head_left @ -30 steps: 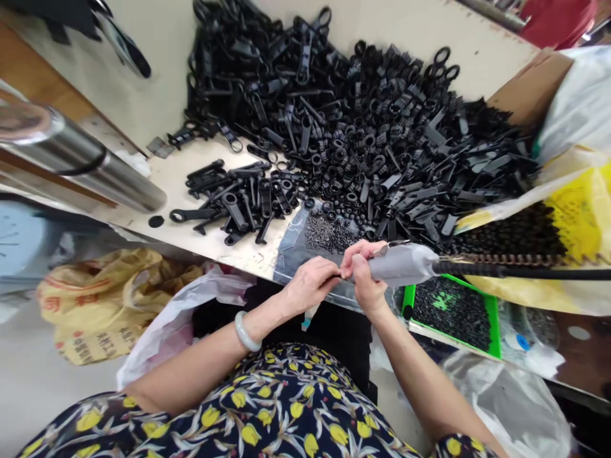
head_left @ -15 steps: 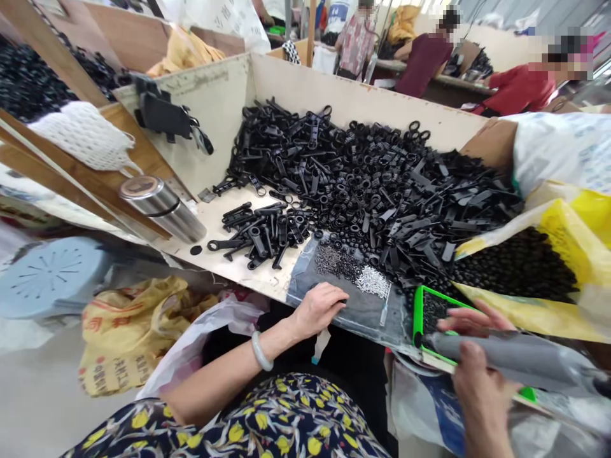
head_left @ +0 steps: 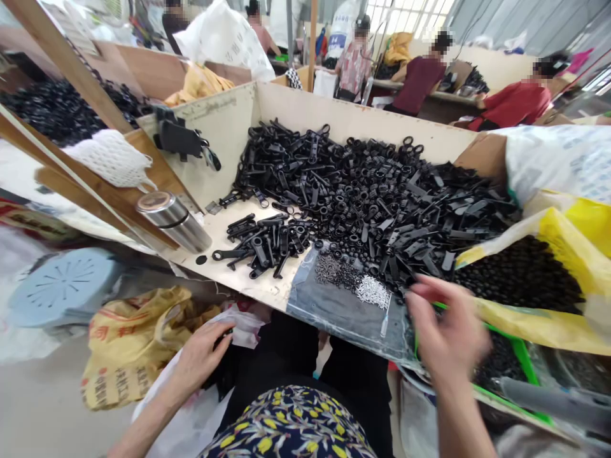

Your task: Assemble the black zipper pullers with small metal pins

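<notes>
My left hand (head_left: 203,356) is closed, a small black part (head_left: 230,330) showing at its fingertips. It hangs below the bench edge, over a white plastic bag (head_left: 245,324). My right hand (head_left: 446,327), smeared by motion, is above the green tray (head_left: 525,359); its grip is not clear. A grey electric screwdriver (head_left: 558,401) lies across the tray's near right side, apart from the hand. On the dark mat (head_left: 329,308) are silver screws (head_left: 373,291) and small dark pieces (head_left: 329,270). Left of it sits a pile of black ring-ended parts (head_left: 267,245).
A large heap of black plastic parts (head_left: 353,184) fills the walled bench. A steel flask (head_left: 174,219) stands at left, below a black clamp holder (head_left: 179,137). An open yellow bag (head_left: 548,219) holds black pieces at right. A blue stool (head_left: 64,286) is lower left. Several people sit behind.
My left hand has moved from the mat's edge left and down over the plastic bag. My right hand has let go of the screwdriver and moved up and left; the tool lies lower right.
</notes>
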`<action>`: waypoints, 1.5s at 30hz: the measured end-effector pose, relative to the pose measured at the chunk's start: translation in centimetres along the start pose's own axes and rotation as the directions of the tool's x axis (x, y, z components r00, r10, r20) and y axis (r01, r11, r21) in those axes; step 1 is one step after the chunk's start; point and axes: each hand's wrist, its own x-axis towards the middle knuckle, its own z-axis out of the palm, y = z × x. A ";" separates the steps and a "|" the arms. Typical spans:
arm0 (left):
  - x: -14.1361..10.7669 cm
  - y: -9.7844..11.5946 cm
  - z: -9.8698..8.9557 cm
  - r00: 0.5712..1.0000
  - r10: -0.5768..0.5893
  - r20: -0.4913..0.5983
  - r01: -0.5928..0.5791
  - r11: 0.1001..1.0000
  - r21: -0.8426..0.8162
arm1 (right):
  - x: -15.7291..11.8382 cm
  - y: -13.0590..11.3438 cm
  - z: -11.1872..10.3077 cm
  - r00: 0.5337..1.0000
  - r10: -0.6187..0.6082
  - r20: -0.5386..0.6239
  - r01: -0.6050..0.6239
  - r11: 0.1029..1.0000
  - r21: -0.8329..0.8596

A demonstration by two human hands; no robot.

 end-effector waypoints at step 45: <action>25.7 16.2 6.2 0.785 0.618 0.044 -0.606 0.750 0.264 | 12.2 3.5 18.8 0.701 0.084 0.709 0.518 0.623 -0.586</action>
